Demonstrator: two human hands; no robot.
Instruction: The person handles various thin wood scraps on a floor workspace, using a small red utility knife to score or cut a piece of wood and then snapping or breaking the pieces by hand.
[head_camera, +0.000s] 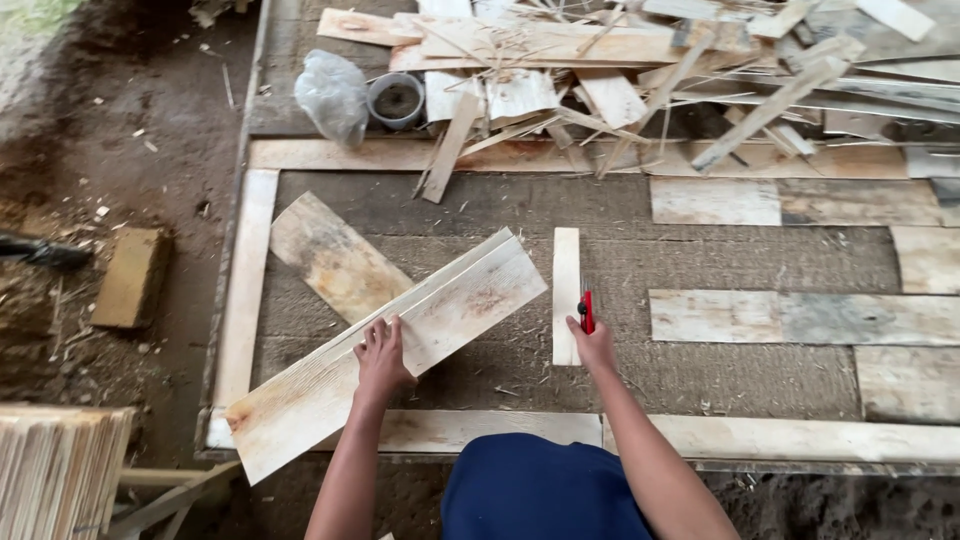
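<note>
Two hands busy: left hand (381, 358) lies flat, fingers spread, on the long plank (390, 350) slanting across the frame; right hand (594, 345) grips a red cutter (586, 311) beside a narrow strip (566, 295). Probably best pressing that plank firmly.

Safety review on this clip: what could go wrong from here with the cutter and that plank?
1. The right hand holds a red cutter over a narrow strip; a slip could send it toward the left hand.
2. The left hand presses a long plank that overhangs the frame; it could tip or slide.
3. Rough plank edges and the scrap pile suggest a splinter risk for bare hands.
</note>
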